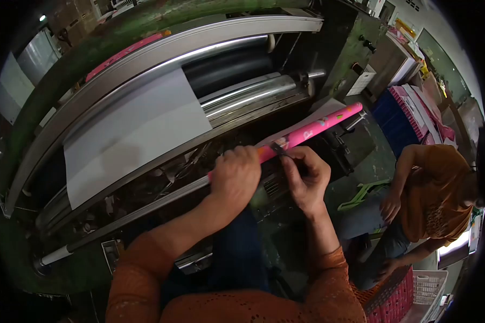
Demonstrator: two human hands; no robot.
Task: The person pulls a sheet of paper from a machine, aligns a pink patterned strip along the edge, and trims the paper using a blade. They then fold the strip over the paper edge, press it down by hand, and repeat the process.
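A bright pink printed roll (318, 127) slants up to the right in front of the machine, in line with a long metal bar (184, 186). My left hand (236, 175) is closed round the roll's lower left part, and the palm side is hidden. My right hand (310, 177) is closed, thumb and fingers pinching a small dark piece (278, 148) that lies against the roll. The kind of this dark piece cannot be made out. Behind my hands, a white sheet (132, 137) hangs over the machine's rollers.
A black roller (229, 67) and a shiny metal roller (253, 99) span the green machine. To the right sits a person in an orange top (442, 188), with a pink crate (390, 301) below. Stacked pink printed material (423, 116) stands farther back.
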